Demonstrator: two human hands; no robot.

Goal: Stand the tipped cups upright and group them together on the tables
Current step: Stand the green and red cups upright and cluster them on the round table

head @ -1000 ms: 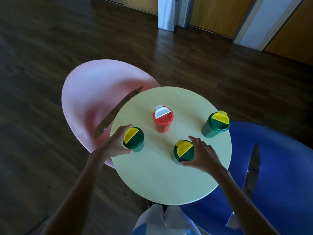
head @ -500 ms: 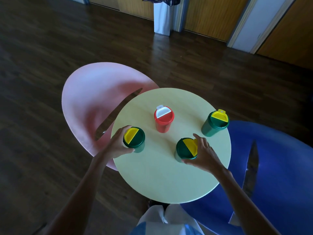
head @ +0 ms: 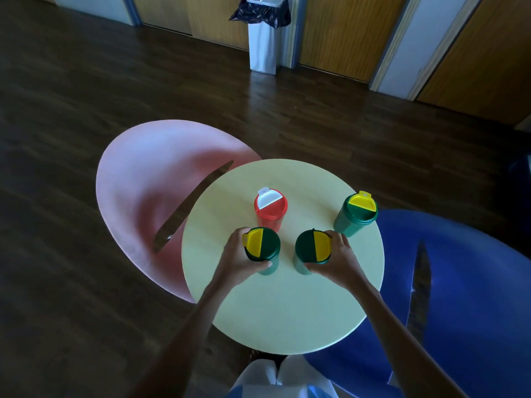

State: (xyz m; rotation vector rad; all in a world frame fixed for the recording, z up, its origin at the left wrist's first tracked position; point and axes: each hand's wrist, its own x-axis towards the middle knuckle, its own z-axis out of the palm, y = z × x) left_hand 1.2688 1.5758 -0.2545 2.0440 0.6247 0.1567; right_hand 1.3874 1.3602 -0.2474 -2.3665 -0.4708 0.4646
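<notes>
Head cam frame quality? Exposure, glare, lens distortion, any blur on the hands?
Head view: dim overall, floor dark toward the corners; yellow table brightest, not clipped. Head view: soft sheen on pink table and blue table. Head view: wide-angle bending in the door frames; left hand gripping left green cup and right hand gripping middle green cup look sharp.

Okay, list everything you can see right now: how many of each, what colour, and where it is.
yellow table: one, pale yellow, round, centre
pink table: one, pink, left, overlapped by the yellow table
blue table: one, blue, right, also overlapped
red cup: one, red with white flap, upright, mid-table
left green cup: one, green with yellow flap, upright
middle green cup: one, same colours, upright
far-right green cup: one, same colours, upright, near the table's right edge
bin: one, silver with dark bag, far wall
left hand: grips the left green cup
right hand: grips the middle green cup
</notes>
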